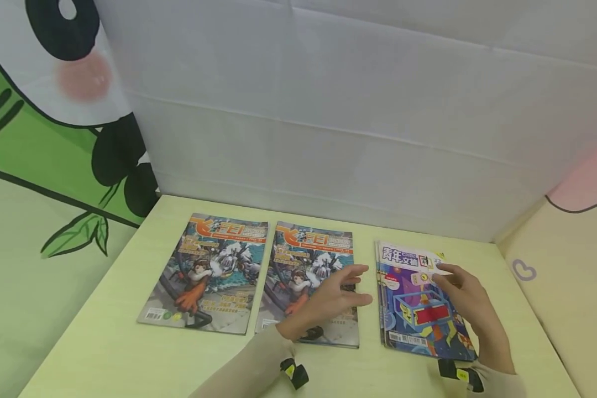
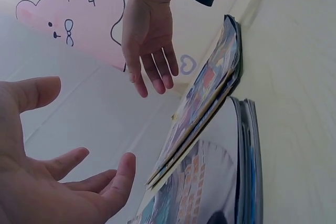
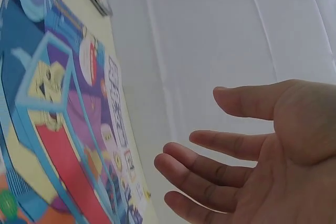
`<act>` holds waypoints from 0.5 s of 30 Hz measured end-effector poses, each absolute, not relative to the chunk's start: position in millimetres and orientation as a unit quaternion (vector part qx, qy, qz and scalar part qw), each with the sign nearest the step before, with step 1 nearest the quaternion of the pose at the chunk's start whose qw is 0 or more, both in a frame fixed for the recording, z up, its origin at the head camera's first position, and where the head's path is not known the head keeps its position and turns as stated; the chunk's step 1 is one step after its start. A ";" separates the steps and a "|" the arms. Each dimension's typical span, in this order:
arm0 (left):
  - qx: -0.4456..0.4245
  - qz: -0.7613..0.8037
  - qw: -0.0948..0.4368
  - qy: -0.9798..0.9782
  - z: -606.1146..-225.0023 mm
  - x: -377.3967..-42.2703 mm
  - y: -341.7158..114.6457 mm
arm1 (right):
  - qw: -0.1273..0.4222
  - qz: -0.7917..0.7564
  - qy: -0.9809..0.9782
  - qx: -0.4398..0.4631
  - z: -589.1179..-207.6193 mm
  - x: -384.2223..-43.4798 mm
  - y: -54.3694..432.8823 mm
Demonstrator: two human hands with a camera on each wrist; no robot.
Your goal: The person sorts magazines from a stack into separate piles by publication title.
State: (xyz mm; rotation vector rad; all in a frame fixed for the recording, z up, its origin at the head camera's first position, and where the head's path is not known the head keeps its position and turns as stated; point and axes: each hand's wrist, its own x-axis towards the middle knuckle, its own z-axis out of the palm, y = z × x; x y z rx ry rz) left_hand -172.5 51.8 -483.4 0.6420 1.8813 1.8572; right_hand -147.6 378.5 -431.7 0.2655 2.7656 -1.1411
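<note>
Over the middle magazine stack [image 1: 308,249] is my left hand [image 1: 328,296], its fingers and thumb spread apart and pointing right, holding nothing. The purple and blue magazine stack [image 1: 418,304] lies on the right, its copies slightly fanned at the left edge. Above that stack's right side hovers my right hand [image 1: 467,298], relaxed and without anything in its grasp. In the right wrist view, the right hand's fingers [image 3: 220,177] stand apart from the purple cover. The left wrist view shows both palms facing inward, with air between the left hand's fingers [image 2: 121,182] and the magazines.
A third magazine stack [image 1: 209,276], with the same cover as the middle one, lies at the left on the pale yellow table [image 1: 114,315]. A whitish cloth wall [image 1: 328,110] rises behind the table. Cartoon-printed panels stand at both sides.
</note>
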 end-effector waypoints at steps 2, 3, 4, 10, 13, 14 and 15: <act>0.239 0.667 0.197 0.678 -484.6 -174.3 41.9 | 0.063 -0.371 0.923 0.078 -429.0 -147.3 369.4; 0.242 0.666 0.193 0.678 -485.8 -175.5 36.6 | 0.061 -0.368 0.925 0.074 -427.9 -147.3 364.7; 0.243 0.666 0.189 0.679 -487.3 -176.5 31.2 | 0.058 -0.364 0.927 0.071 -426.9 -147.1 360.4; 0.235 0.663 0.166 0.691 -488.0 -180.8 -6.0 | 0.043 -0.368 0.926 0.076 -425.2 -146.2 338.3; 0.217 0.667 0.158 0.695 -486.4 -182.9 -24.8 | 0.034 -0.380 0.921 0.076 -424.4 -146.4 328.8; 0.207 0.669 0.153 0.697 -486.5 -183.9 -31.0 | 0.031 -0.381 0.921 0.075 -424.3 -146.5 325.4; 0.203 0.669 0.147 0.700 -486.7 -185.2 -37.7 | 0.029 -0.384 0.920 0.075 -424.4 -146.7 321.9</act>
